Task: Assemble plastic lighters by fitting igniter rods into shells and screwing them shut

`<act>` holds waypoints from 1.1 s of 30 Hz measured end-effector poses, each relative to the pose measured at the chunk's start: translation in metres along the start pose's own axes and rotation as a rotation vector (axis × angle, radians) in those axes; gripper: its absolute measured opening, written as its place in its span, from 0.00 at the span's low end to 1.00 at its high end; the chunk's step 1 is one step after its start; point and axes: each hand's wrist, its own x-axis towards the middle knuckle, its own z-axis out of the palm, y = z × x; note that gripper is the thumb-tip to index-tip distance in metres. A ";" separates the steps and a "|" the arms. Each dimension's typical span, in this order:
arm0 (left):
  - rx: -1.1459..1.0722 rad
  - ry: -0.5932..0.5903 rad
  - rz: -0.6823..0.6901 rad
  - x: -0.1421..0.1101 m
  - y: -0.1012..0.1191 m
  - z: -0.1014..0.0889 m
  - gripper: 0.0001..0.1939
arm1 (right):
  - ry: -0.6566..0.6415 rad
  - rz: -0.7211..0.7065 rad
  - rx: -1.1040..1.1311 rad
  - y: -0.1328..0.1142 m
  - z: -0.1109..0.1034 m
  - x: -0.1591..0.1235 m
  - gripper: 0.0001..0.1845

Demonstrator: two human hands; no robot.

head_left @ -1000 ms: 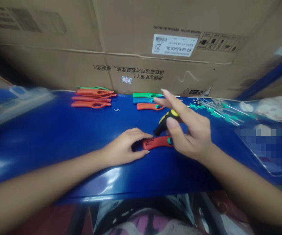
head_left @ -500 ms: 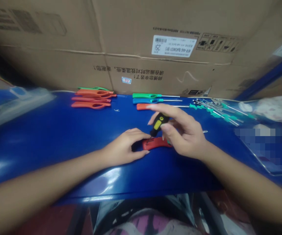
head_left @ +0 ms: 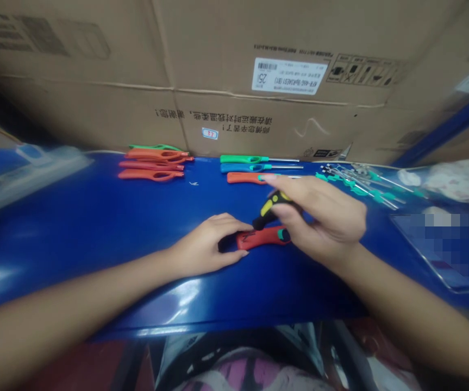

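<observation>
My left hand [head_left: 207, 244] grips the left end of a red stick lighter [head_left: 261, 238] lying on the blue table, thumb on the near side and fingers on the far side. A black slot and a teal trigger part show on the lighter; its right end is hidden behind my right hand. In my right hand [head_left: 319, 214] is a short black-and-yellow screwdriver [head_left: 267, 209], tilted, its lower end close to the lighter's left part. Whether its tip touches the lighter I cannot tell.
Orange and green lighter bodies [head_left: 152, 174] lie at the back left. Green, blue and orange lighters with metal rods [head_left: 244, 168] lie at the back middle. Metal rods with teal parts [head_left: 364, 184] are heaped at the right. A cardboard box [head_left: 218, 65] stands behind the blue table [head_left: 95, 228].
My right hand has shifted right and turned, tilting the screwdriver further over. More of the lighter's teal trigger part shows. My left hand has stayed in place.
</observation>
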 end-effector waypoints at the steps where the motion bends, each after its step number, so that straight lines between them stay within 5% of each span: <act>1: 0.000 0.002 -0.003 0.000 0.000 0.000 0.18 | -0.022 0.019 0.021 0.001 0.000 0.000 0.17; 5: 0.000 0.003 -0.013 0.000 0.000 0.000 0.19 | -0.123 0.102 0.194 0.004 0.001 0.001 0.17; 10: 0.012 0.014 0.010 0.000 0.000 0.001 0.18 | 0.034 -0.052 0.030 0.008 0.002 -0.001 0.16; 16: 0.021 0.009 -0.009 0.000 0.001 0.000 0.18 | -0.231 0.105 0.262 0.008 0.002 0.000 0.19; 21: 0.009 0.003 -0.009 0.000 0.001 0.000 0.18 | -0.072 -0.042 0.119 0.009 0.002 0.000 0.17; 27: 0.006 -0.002 -0.014 0.000 0.000 0.000 0.18 | -0.199 0.025 0.187 0.002 0.001 -0.001 0.21; 33: 0.009 0.011 0.006 0.001 0.003 -0.001 0.18 | -0.037 -0.140 0.004 0.005 0.001 -0.001 0.15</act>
